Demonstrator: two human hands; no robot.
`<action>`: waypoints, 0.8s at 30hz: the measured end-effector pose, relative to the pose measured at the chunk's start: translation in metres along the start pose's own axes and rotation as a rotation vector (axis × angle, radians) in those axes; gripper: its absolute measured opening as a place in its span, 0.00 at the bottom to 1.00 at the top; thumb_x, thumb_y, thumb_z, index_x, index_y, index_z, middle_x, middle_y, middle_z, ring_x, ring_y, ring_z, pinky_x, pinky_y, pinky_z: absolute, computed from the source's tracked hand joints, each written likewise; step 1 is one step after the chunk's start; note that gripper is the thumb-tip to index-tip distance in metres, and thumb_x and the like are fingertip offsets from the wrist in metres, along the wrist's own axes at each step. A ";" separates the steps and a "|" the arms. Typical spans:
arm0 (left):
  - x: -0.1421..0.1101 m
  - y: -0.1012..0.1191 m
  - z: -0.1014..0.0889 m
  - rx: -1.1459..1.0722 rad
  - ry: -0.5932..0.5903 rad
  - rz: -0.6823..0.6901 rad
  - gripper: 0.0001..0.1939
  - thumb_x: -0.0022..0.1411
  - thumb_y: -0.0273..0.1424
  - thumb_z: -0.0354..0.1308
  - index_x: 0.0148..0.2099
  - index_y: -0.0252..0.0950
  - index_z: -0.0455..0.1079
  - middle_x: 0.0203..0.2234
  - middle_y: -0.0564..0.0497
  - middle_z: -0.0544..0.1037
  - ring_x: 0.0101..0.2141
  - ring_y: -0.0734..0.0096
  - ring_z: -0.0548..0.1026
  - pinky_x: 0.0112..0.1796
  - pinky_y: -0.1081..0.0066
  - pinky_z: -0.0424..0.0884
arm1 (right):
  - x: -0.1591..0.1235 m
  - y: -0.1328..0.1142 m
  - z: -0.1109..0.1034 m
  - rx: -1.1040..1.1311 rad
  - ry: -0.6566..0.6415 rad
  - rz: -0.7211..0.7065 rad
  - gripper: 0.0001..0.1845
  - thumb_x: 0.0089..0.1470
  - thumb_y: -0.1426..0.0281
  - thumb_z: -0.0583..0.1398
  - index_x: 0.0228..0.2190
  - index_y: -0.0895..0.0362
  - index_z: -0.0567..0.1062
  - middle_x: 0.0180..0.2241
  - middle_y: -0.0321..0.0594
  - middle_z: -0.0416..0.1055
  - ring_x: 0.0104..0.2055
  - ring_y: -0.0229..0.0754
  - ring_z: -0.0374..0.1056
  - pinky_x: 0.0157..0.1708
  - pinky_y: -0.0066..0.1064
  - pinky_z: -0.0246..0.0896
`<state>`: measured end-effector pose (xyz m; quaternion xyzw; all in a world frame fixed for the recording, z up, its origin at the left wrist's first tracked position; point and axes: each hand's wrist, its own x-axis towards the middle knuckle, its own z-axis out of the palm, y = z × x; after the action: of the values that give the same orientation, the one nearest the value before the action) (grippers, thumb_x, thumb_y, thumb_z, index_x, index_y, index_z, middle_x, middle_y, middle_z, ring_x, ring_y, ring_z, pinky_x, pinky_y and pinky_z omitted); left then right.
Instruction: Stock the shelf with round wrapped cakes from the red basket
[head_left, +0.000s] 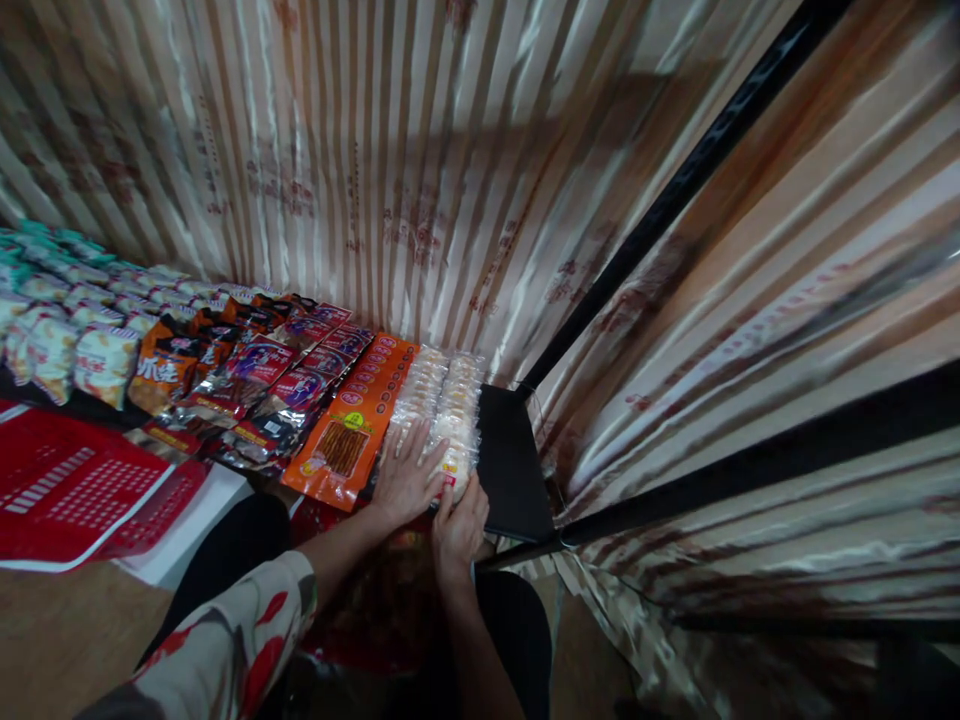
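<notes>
Two rows of clear-wrapped white packets [459,400] sit at the right-hand end of the black shelf [514,470] on my feed. My left hand [407,478] lies palm-down over the near packets, fingers stretched out and slightly spread. My right hand [459,525] has thumb and fingers at the front packet's near edge; can't tell if that's a real pinch or just contact. Bare shelf runs to the right, ending by a slanted black post [660,220]. Striped sheeting [450,200] hangs right behind, so not much room that way. Leftward it's tight: orange bag [360,420] just beside, then dark-and-red packs [262,365] and white snack bags [105,360]. Red basket [45,530] sits in front, far left.
</notes>
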<state>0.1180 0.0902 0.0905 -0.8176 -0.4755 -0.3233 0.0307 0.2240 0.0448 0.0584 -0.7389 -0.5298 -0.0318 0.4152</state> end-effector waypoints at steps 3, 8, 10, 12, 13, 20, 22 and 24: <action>0.000 -0.002 0.003 -0.002 -0.013 -0.005 0.26 0.60 0.39 0.51 0.60 0.43 0.57 0.62 0.46 0.51 0.62 0.54 0.47 0.59 0.49 0.42 | 0.001 -0.002 0.001 -0.010 0.012 -0.013 0.30 0.59 0.59 0.45 0.54 0.68 0.61 0.47 0.60 0.64 0.50 0.53 0.59 0.47 0.44 0.54; 0.001 -0.003 0.006 -0.003 -0.021 -0.004 0.26 0.60 0.39 0.51 0.61 0.43 0.56 0.62 0.46 0.51 0.62 0.55 0.46 0.59 0.49 0.41 | 0.002 -0.003 0.000 -0.006 0.002 -0.011 0.29 0.59 0.60 0.45 0.54 0.68 0.60 0.47 0.60 0.64 0.50 0.53 0.59 0.47 0.44 0.55; 0.001 -0.003 0.006 -0.004 -0.013 -0.002 0.26 0.60 0.38 0.51 0.60 0.43 0.57 0.62 0.46 0.51 0.62 0.55 0.46 0.59 0.50 0.40 | 0.000 -0.001 -0.001 0.028 0.000 -0.029 0.29 0.59 0.60 0.45 0.55 0.67 0.59 0.48 0.60 0.63 0.51 0.53 0.58 0.48 0.45 0.55; 0.000 -0.003 0.006 -0.002 -0.005 0.004 0.26 0.60 0.38 0.51 0.60 0.43 0.57 0.62 0.46 0.51 0.62 0.56 0.47 0.59 0.50 0.41 | -0.003 0.001 -0.003 0.092 0.012 -0.041 0.30 0.58 0.59 0.46 0.56 0.66 0.57 0.50 0.59 0.62 0.52 0.53 0.57 0.48 0.46 0.55; 0.000 -0.003 0.006 0.001 0.001 0.009 0.26 0.60 0.38 0.51 0.60 0.43 0.57 0.63 0.46 0.51 0.62 0.56 0.47 0.59 0.50 0.41 | -0.005 0.003 -0.003 0.127 0.022 -0.036 0.30 0.58 0.59 0.46 0.56 0.65 0.57 0.50 0.59 0.61 0.52 0.52 0.58 0.47 0.46 0.56; -0.002 -0.004 0.008 0.038 0.032 0.045 0.27 0.61 0.39 0.49 0.62 0.41 0.53 0.62 0.43 0.51 0.62 0.57 0.46 0.59 0.50 0.43 | -0.011 0.007 -0.001 0.200 0.046 -0.092 0.25 0.55 0.61 0.52 0.51 0.63 0.64 0.47 0.55 0.60 0.50 0.50 0.57 0.48 0.45 0.57; -0.002 -0.004 0.009 0.035 0.029 0.042 0.27 0.61 0.39 0.49 0.62 0.41 0.54 0.62 0.44 0.50 0.62 0.57 0.46 0.59 0.51 0.44 | -0.009 0.008 0.000 0.216 0.061 -0.112 0.24 0.55 0.62 0.53 0.50 0.63 0.65 0.47 0.55 0.60 0.50 0.50 0.57 0.49 0.46 0.56; -0.002 -0.004 0.009 0.039 0.023 0.040 0.26 0.62 0.39 0.48 0.61 0.41 0.54 0.63 0.44 0.50 0.62 0.58 0.46 0.59 0.51 0.44 | -0.008 0.009 0.002 0.244 0.058 -0.113 0.25 0.55 0.61 0.52 0.50 0.62 0.65 0.47 0.55 0.59 0.50 0.51 0.57 0.49 0.47 0.55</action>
<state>0.1183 0.0942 0.0815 -0.8223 -0.4650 -0.3227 0.0582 0.2268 0.0394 0.0484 -0.6506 -0.5584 -0.0118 0.5145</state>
